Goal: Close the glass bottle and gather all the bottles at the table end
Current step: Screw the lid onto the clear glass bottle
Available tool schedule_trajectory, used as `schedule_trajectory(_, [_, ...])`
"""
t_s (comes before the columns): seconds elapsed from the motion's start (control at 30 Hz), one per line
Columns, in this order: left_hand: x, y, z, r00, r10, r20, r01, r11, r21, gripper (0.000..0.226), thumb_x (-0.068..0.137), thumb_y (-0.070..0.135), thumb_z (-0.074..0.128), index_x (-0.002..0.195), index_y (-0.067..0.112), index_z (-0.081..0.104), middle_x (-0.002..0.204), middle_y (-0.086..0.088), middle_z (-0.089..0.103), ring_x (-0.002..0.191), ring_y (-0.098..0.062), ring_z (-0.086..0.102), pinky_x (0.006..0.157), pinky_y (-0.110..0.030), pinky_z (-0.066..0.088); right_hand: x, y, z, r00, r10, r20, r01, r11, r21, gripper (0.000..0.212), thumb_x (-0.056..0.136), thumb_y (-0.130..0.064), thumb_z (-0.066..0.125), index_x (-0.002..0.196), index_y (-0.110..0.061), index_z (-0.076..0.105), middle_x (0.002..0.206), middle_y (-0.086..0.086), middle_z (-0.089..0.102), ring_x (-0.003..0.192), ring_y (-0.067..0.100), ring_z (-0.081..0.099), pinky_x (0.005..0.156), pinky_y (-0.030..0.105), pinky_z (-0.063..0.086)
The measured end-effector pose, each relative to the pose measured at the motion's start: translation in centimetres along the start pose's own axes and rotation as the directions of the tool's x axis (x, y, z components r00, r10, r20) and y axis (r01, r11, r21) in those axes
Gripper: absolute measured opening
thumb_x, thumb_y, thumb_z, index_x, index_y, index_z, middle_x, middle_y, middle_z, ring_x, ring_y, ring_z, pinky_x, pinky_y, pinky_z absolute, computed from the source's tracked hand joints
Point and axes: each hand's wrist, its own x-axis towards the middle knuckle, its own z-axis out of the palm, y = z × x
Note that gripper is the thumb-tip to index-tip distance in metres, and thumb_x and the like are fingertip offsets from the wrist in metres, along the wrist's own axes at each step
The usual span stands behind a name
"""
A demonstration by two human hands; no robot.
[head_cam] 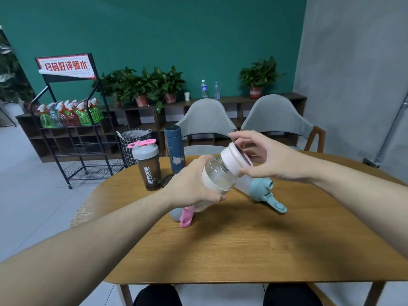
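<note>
My left hand (192, 184) grips a clear glass bottle (218, 175), tilted above the wooden table (242, 239). My right hand (269, 157) pinches its pale pink lid (235, 160), which sits on the bottle's mouth. A dark shaker bottle (149, 166) with a grey and pink top stands at the far left of the table. A dark blue flask (175, 149) stands beside it. A clear bottle with a teal cap (261, 188) lies on its side below my right hand. Another bottle with a pink strap (186, 217) lies partly hidden under my left hand.
Two grey chairs (207, 124) stand at the far side of the table. A black wire rack (72, 133) with spray bottles is on the floor at left, next to a checked basket (134, 140). Low shelves with plants line the green wall.
</note>
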Motion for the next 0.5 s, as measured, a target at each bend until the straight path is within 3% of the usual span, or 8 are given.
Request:
schedule_trajectory(0.13, [0.2, -0.1, 0.1, 0.998, -0.025, -0.052, 0.037, 0.97, 0.241, 0.094, 0.057, 0.056, 0.082, 0.138, 0.037, 0.038, 0.124, 0.013, 0.055, 0.112, -0.014, 0.056, 0.094, -0.049, 0.049, 0.6, -0.1, -0.3, 0.999, -0.022, 0.047, 0.033, 0.966, -0.258, 0.064, 0.081, -0.026, 0.083, 0.132, -0.048, 0.05, 0.131, -0.025, 0.048, 0.118, -0.009, 0.054, 0.093, 0.008, 0.046])
schedule_trajectory(0.27, [0.1, -0.3, 0.3, 0.996, -0.022, -0.081, 0.051, 0.929, 0.365, 0.096, 0.06, 0.056, 0.081, 0.142, 0.037, 0.034, 0.124, 0.01, 0.05, 0.115, -0.018, 0.051, 0.094, -0.047, 0.042, 1.0, -0.4, -0.4, 0.996, 0.062, 0.068, -0.036, 0.943, -0.332, 0.063, 0.076, -0.043, 0.084, 0.128, -0.044, 0.049, 0.126, -0.027, 0.051, 0.112, 0.004, 0.061, 0.096, 0.028, 0.054])
schedule_trajectory(0.37, [0.1, -0.5, 0.2, 0.998, -0.031, -0.062, 0.048, 0.953, 0.3, 0.095, 0.058, 0.054, 0.081, 0.139, 0.037, 0.036, 0.117, 0.011, 0.048, 0.11, -0.018, 0.051, 0.092, -0.049, 0.047, 1.1, -0.3, -0.6, 0.994, 0.067, 0.09, -0.036, 0.949, -0.313, 0.063, 0.078, -0.044, 0.083, 0.129, -0.042, 0.046, 0.132, -0.017, 0.052, 0.119, 0.008, 0.058, 0.1, 0.033, 0.052])
schedule_trajectory(0.43, [0.1, -0.6, 0.3, 0.997, -0.016, -0.075, 0.041, 0.941, 0.336, 0.097, 0.058, 0.052, 0.081, 0.142, 0.035, 0.035, 0.122, 0.007, 0.049, 0.113, -0.02, 0.048, 0.093, -0.049, 0.048, 1.2, -0.6, -0.6, 0.989, 0.116, 0.094, -0.074, 0.928, -0.365, 0.059, 0.08, -0.048, 0.079, 0.126, -0.04, 0.044, 0.128, -0.014, 0.056, 0.109, 0.01, 0.065, 0.09, 0.027, 0.055])
schedule_trajectory(0.5, [0.1, -0.7, 0.5, 0.994, 0.014, -0.109, 0.031, 0.916, 0.399, 0.098, 0.06, 0.051, 0.081, 0.144, 0.033, 0.033, 0.129, 0.005, 0.049, 0.116, -0.023, 0.046, 0.093, -0.047, 0.046, 1.3, -0.8, -0.3, 0.98, 0.184, 0.072, -0.142, 0.909, -0.392, 0.047, 0.086, -0.057, 0.066, 0.12, -0.033, 0.045, 0.107, -0.012, 0.068, 0.089, 0.012, 0.071, 0.074, 0.023, 0.056])
